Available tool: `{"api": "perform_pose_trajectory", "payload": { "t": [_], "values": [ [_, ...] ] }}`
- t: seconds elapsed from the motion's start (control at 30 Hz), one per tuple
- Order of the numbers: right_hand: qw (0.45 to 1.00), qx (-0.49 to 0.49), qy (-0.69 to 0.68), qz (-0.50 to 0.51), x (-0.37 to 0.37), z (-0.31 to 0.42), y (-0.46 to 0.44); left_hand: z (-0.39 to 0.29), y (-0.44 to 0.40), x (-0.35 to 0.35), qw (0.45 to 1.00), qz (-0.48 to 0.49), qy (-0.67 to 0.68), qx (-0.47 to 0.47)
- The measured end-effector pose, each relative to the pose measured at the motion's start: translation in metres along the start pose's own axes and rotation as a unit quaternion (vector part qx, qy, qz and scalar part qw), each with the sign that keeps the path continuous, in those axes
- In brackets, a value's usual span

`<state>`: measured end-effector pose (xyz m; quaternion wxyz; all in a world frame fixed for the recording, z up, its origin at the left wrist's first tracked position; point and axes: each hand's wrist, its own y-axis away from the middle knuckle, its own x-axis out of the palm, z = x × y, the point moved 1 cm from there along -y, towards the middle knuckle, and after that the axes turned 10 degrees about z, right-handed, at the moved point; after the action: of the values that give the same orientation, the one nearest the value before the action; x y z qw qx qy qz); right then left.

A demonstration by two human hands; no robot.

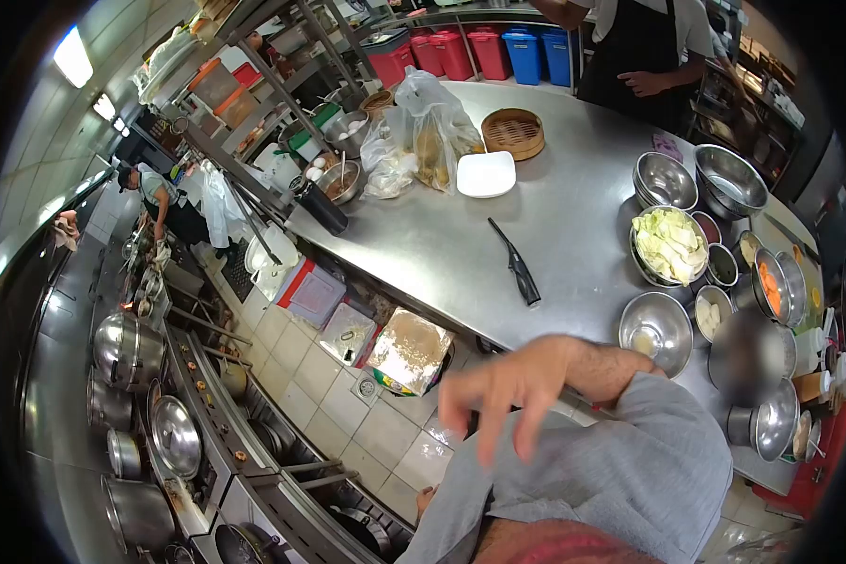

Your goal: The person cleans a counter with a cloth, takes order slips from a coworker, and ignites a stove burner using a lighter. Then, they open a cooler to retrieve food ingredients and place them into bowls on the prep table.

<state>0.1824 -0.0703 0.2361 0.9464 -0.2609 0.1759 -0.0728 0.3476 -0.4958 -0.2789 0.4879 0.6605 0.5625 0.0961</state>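
My right hand (508,390) hangs in the air in front of my grey shirt, fingers spread and pointing down, a little blurred. Nothing is in it. Only a few fingertips of my left hand (425,498) show beside the left sleeve; the rest is hidden. On the steel table (573,216) beyond my right hand lies a black long-nosed lighter (521,274). Just past my right forearm stands a steel mixing bowl (650,320). Behind that is a bowl of cut cabbage (669,246). A white square dish (486,175) and a bamboo steamer (513,133) sit farther back.
Bowls of carrot (771,288) and other ingredients crowd the right side. Plastic bags (428,132) and a black bottle (320,207) stand at the far left edge. A foil-topped box (410,351) is on the floor. Stoves with pots (130,350) line the left. Two co-workers stand farther off.
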Motion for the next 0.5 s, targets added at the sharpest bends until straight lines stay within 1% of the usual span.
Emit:
{"api": "perform_pose_trajectory", "payload": {
  "t": [0.03, 0.07, 0.1, 0.13, 0.17, 0.2, 0.27, 0.33, 0.37, 0.43, 0.47, 0.5],
  "values": [
    [0.995, -0.062, -0.007, 0.084, 0.007, 0.009, -0.014, 0.000, 0.000, -0.004, 1.000, 0.013, 0.015, 0.001],
    [0.995, -0.059, 0.000, 0.082, 0.012, 0.011, -0.022, -0.006, -0.003, -0.007, 0.999, 0.026, 0.029, 0.007],
    [0.985, -0.102, -0.011, 0.136, 0.017, 0.014, -0.028, -0.016, -0.004, -0.010, 0.999, 0.028, 0.026, 0.017],
    [0.971, -0.145, -0.022, 0.191, 0.020, 0.017, -0.031, -0.028, -0.001, -0.013, 0.997, 0.024, 0.078, -0.003],
    [0.970, -0.141, -0.012, 0.196, 0.021, 0.018, -0.031, -0.050, -0.003, -0.015, 0.991, 0.021, 0.132, -0.023],
    [0.967, -0.130, -0.002, 0.218, 0.022, 0.018, -0.032, -0.071, -0.014, -0.017, 0.991, 0.021, 0.133, -0.012],
    [0.962, -0.119, 0.009, 0.244, 0.022, 0.022, -0.033, -0.104, -0.026, -0.025, 0.984, 0.037, 0.119, 0.123],
    [0.967, -0.124, 0.026, 0.219, 0.026, 0.027, -0.034, -0.173, -0.009, -0.037, 0.977, 0.021, 0.114, 0.181],
    [0.967, -0.128, 0.025, 0.217, 0.030, 0.028, -0.035, -0.203, 0.008, -0.041, 0.964, -0.003, 0.077, 0.254],
    [0.977, -0.138, 0.046, 0.156, 0.040, 0.027, -0.035, -0.244, 0.014, -0.047, 0.937, -0.021, 0.010, 0.349],
    [0.978, -0.146, 0.039, 0.145, 0.048, 0.027, -0.034, -0.271, 0.030, -0.053, 0.933, -0.006, -0.022, 0.358],
    [0.972, -0.161, 0.170, -0.006, 0.054, 0.029, -0.032, -0.297, 0.047, -0.058, 0.929, 0.008, -0.054, 0.367]
  ]
}}
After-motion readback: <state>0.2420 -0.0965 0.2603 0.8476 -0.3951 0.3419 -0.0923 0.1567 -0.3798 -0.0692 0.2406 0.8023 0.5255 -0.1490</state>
